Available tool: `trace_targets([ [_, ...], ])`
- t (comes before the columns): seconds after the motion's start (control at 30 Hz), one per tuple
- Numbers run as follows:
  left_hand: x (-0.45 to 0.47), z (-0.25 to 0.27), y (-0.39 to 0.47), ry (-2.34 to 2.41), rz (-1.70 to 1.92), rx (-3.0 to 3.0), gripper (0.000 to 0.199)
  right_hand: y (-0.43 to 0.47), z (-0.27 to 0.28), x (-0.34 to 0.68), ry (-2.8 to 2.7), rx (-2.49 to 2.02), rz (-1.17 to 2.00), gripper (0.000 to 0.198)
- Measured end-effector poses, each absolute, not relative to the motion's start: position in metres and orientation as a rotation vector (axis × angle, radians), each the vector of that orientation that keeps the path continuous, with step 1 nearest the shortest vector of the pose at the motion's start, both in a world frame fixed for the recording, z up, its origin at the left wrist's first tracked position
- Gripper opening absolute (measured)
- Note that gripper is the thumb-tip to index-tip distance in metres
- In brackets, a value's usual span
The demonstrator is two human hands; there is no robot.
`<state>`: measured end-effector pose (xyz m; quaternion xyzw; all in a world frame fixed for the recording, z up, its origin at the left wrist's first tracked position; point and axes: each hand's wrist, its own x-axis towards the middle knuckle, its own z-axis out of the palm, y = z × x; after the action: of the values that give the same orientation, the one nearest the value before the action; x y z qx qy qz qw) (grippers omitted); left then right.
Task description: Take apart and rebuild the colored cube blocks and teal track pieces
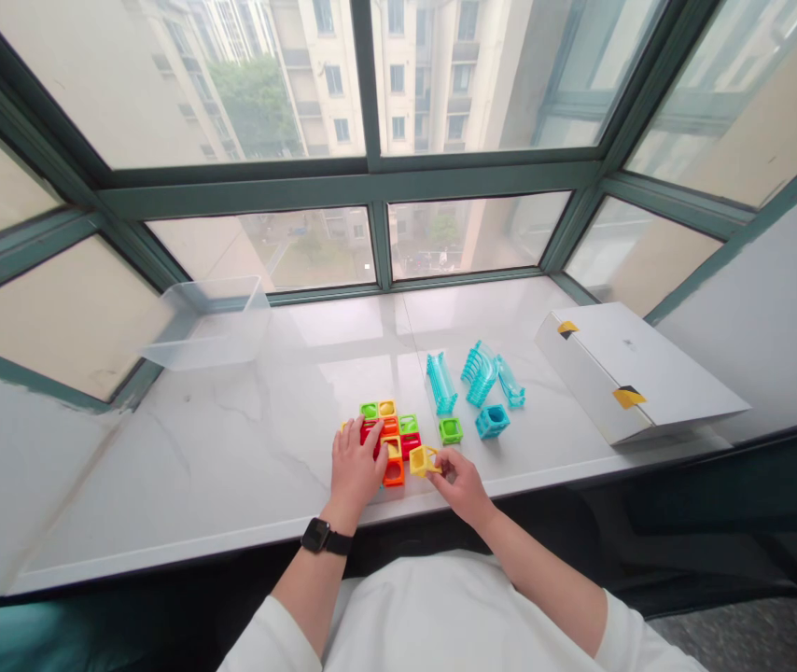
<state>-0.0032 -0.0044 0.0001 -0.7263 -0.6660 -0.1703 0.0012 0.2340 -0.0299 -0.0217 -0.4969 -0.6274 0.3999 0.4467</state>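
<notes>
My left hand [357, 464] lies over a cluster of joined plastic cube blocks in red, orange, yellow and green, its fingers stretched out across their tops and hiding part of them. Between the thumb and fingers of my right hand [460, 483] is a yellow block [421, 461], at the cluster's right side; whether it touches the cluster I cannot tell. An orange block [394, 473] forms the near end of the cluster. Just beyond my right hand, a loose green block [450, 430] sits on the white marble sill [265, 467].
Behind the right hand lie a turquoise straight track piece [441, 384], a curved turquoise piece [481, 373], a smaller turquoise piece [510, 383] and a turquoise cube [492, 422]. A clear plastic bin [213, 350] stands back left, a white box [650, 373] at right. Windows border the sill.
</notes>
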Motion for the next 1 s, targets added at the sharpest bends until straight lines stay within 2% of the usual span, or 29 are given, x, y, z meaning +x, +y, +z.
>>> trace_targets([
  [0.17,-0.005,-0.001,-0.003,-2.096,-0.562,-2.287,0.047,-0.025,-0.013,0.23,-1.446,-1.194,1.115,0.027],
  [0.4,-0.006,0.004,-0.002,-2.173,-0.642,-2.315,0.044,-0.019,0.004,0.218,-1.179,-1.042,1.369,0.041],
  [0.5,-0.004,0.021,-0.011,-2.173,-0.92,-2.327,0.04,-0.02,0.018,0.217,-1.122,-1.003,1.44,0.044],
  [0.63,0.004,0.055,-0.034,-1.931,-1.436,-2.571,0.044,-0.024,0.039,0.218,-1.1,-0.95,1.507,0.045],
  [0.77,0.018,0.075,-0.051,-1.78,-1.598,-2.643,0.052,-0.028,0.056,0.216,-1.07,-0.865,1.559,0.044],
  [1.0,0.029,0.08,-0.056,-1.84,-1.774,-2.583,0.045,-0.033,0.065,0.214,-1.098,-0.789,1.61,0.039],
])
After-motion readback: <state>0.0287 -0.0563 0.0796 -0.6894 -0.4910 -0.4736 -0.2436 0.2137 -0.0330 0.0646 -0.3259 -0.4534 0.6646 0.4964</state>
